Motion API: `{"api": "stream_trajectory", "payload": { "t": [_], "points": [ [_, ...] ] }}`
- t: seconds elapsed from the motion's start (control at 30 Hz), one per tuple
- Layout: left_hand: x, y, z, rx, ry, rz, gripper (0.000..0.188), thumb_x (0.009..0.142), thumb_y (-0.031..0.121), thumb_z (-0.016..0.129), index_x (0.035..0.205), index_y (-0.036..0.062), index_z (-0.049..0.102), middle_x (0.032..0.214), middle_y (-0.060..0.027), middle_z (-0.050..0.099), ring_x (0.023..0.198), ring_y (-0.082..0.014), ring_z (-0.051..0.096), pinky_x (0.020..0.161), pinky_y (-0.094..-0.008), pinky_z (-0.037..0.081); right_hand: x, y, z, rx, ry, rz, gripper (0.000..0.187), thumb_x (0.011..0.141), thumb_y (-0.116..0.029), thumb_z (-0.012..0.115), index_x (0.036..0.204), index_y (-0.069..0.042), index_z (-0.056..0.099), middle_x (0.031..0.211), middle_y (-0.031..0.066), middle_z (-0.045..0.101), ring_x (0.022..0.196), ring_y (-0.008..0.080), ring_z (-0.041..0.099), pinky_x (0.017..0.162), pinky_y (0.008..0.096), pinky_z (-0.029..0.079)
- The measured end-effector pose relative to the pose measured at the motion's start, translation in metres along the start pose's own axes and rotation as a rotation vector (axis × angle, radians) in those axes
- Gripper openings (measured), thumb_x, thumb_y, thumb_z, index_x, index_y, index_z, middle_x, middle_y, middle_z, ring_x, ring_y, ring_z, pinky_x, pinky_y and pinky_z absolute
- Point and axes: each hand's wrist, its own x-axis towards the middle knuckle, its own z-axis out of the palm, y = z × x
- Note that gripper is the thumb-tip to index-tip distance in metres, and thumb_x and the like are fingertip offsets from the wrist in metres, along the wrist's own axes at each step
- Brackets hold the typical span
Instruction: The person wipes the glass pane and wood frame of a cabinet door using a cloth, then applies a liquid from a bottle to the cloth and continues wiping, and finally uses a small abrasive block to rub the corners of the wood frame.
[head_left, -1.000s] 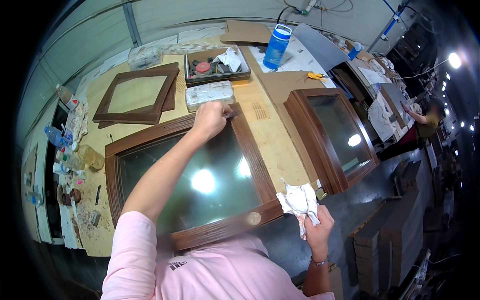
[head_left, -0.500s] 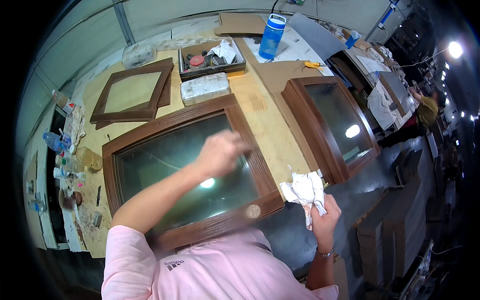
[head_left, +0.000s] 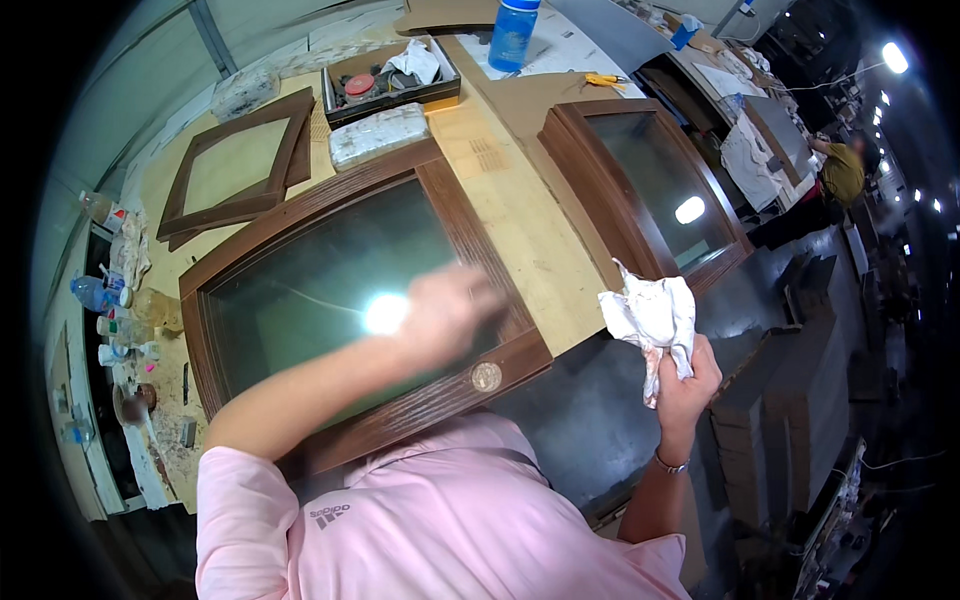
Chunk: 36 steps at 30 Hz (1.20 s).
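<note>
Clearly, your right hand has its fingers closed round a white cloth, which hangs bunched above them near the right-hand edge of the surface. Your left hand is over the right side of the large wooden frame, but its fingers are blurred, so I cannot tell whether they grip or touch anything. That frame lies on the surface right in front of you, close to your pink shirt, with a glass pane set in it and a pale round disc at its near right corner. Just beyond its far side sits a whitish block, with an open box behind that. Two smaller frames lie overlapping to the left, and another glazed frame is to the right.
</note>
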Motion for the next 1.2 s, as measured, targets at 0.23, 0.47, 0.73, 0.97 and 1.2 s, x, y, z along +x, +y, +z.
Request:
{"api": "stream_trajectory", "payload": {
  "t": [0.23, 0.47, 0.73, 0.97, 1.2],
  "points": [
    [-0.021, 0.022, -0.011, -0.058, -0.038, -0.034, 0.031, 0.067, 0.004, 0.064, 0.097, 0.0091, 0.072, 0.079, -0.0065, 0.057, 0.075, -0.0267, 0.060, 0.059, -0.0391, 0.051, -0.003, -0.003, -0.001, 0.008, 0.020, -0.007, 0.015, 0.074, 0.010, 0.058, 0.088, 0.007, 0.061, 0.077, 0.0096, 0.058, 0.070, 0.0174, 0.056, 0.066, 0.0292, 0.044],
    [-0.068, 0.045, -0.040, -0.190, -0.071, -0.108, 0.024, 0.066, -0.001, 0.070, 0.089, 0.0055, 0.074, 0.075, -0.0067, 0.061, 0.070, -0.0243, 0.062, 0.059, -0.0372, 0.050, 0.004, -0.010, 0.007, 0.047, 0.006, -0.013, 0.017, 0.076, 0.010, 0.056, 0.092, 0.007, 0.061, 0.079, 0.0078, 0.058, 0.071, 0.0150, 0.055, 0.067, 0.0274, 0.044],
    [-0.087, 0.055, -0.056, -0.135, 0.013, -0.324, 0.022, 0.070, -0.004, 0.071, 0.091, 0.0030, 0.073, 0.077, -0.0097, 0.061, 0.071, -0.0276, 0.062, 0.062, -0.0382, 0.050, 0.028, -0.040, 0.069, 0.316, -0.069, -0.012, 0.049, 0.077, 0.014, 0.052, 0.122, 0.000, 0.066, 0.098, 0.0088, 0.058, 0.088, 0.0177, 0.059, 0.081, 0.0276, 0.048],
    [-0.146, 0.061, -0.056, 0.029, 0.206, -0.424, 0.022, 0.069, -0.002, 0.069, 0.090, 0.0049, 0.071, 0.076, -0.0090, 0.061, 0.070, -0.0275, 0.062, 0.060, -0.0384, 0.050, 0.027, -0.072, 0.134, 0.422, -0.278, -0.154, 0.054, 0.076, 0.015, 0.050, 0.126, -0.001, 0.064, 0.108, 0.0108, 0.057, 0.101, 0.0203, 0.058, 0.091, 0.0285, 0.046],
    [-0.213, 0.087, -0.071, 0.211, 0.348, -0.661, 0.017, 0.074, 0.000, 0.068, 0.091, 0.0055, 0.071, 0.077, -0.0078, 0.061, 0.070, -0.0249, 0.061, 0.060, -0.0344, 0.050, 0.010, -0.088, 0.168, -0.018, -0.421, -0.287, 0.053, 0.076, 0.000, 0.057, 0.129, -0.001, 0.060, 0.131, 0.0214, 0.054, 0.122, 0.0395, 0.047, 0.106, 0.0446, 0.036]
  ]
}}
